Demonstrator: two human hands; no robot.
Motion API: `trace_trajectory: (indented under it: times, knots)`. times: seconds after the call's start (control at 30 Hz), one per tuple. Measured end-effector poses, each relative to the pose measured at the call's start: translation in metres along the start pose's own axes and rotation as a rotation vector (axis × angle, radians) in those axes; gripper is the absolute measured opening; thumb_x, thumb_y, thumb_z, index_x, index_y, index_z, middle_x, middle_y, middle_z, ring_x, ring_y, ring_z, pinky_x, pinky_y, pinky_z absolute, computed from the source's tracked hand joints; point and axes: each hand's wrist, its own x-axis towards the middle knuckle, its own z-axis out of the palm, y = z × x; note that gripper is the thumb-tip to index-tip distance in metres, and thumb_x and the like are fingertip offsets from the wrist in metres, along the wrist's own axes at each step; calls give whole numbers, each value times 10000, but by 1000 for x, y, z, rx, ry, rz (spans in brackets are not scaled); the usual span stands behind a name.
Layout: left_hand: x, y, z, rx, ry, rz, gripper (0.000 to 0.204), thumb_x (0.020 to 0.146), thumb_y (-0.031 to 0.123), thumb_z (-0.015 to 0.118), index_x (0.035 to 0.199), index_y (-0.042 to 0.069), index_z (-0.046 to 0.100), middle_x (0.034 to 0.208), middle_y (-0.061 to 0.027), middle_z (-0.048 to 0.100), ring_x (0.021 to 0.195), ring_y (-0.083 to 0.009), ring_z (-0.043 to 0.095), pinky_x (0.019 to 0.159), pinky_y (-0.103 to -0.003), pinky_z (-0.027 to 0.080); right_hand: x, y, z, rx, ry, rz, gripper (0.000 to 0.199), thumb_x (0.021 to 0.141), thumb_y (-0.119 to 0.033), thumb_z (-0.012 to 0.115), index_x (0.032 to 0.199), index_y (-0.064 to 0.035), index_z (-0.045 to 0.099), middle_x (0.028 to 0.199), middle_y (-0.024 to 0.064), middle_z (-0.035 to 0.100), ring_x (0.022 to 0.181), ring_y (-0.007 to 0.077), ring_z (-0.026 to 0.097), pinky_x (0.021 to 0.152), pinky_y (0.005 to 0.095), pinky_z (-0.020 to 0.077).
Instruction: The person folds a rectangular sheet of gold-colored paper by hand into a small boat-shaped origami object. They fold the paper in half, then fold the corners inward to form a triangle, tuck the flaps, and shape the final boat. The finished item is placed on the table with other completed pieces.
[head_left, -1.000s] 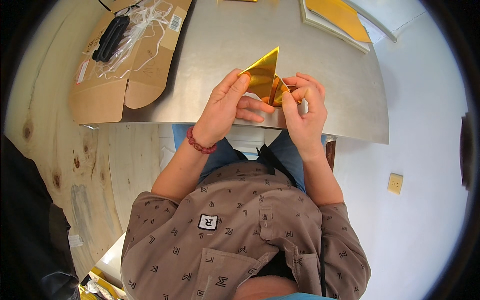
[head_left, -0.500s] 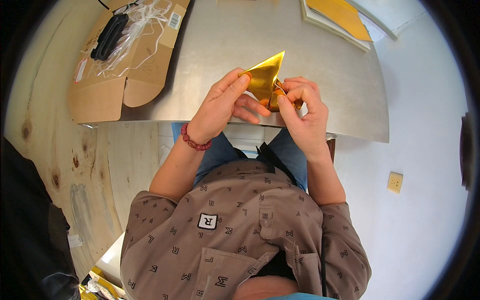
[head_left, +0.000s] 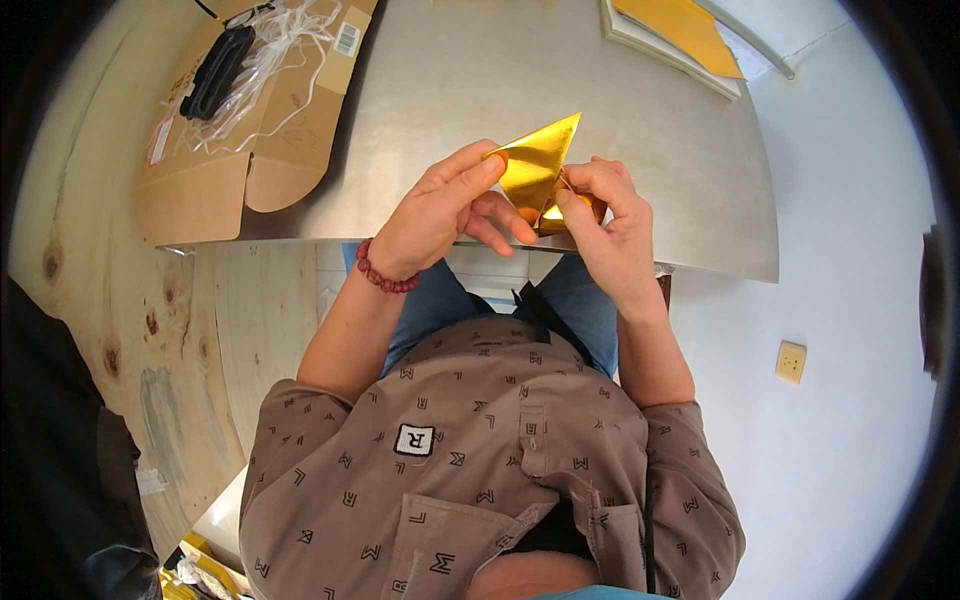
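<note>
A shiny gold foil sheet (head_left: pixel 538 163), folded with a pointed corner facing away from me, is held over the table's near edge. My left hand (head_left: pixel 455 205) pinches its left corner between thumb and forefinger, the other fingers loosely spread below. On the other side, my right hand (head_left: pixel 612 220) grips a crumpled, folded part of the same foil between thumb and curled fingers. Part of the foil is hidden behind the right fingers.
At the left of the metal table (head_left: pixel 460 75) lies a flattened cardboard box (head_left: pixel 290 150) bearing white ribbons (head_left: pixel 300 60) and a black case (head_left: pixel 215 80). A yellow envelope (head_left: pixel 685 35) rests on papers at the far right. A wall outlet (head_left: pixel 790 362) is at right.
The foil's tip has moved slightly nearer to me and to the right. My right fingers have curled in closer on the foil; both hands keep their hold.
</note>
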Motion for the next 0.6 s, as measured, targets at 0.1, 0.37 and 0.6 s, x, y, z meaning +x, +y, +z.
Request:
trace_trajectory:
  times: [0.1,0.37,0.6]
  knots:
    - [0,1,1,-17,2,-12,364,1155,318,456,1329,19,569,1130,-103,700,903,-230,788,664,-295,660,1,1,1,11,17,-12,36,910,-22,676,915,-42,705,755,52,670,725,201,554,1040,428,425]
    - [1,2,1,46,-21,-31,348,1165,347,407,1287,47,533,1139,-134,689,892,-266,787,654,-326,668,1,-2,1,-55,17,-38,52,893,-37,691,849,-46,664,735,57,651,757,200,577,956,423,463]
    - [-1,1,4,109,-15,-41,307,1163,300,424,1290,44,538,1041,-118,724,831,-214,778,641,-304,656,-3,-7,3,26,2,100,96,834,-48,744,819,-24,653,749,81,649,775,225,587,722,343,522]
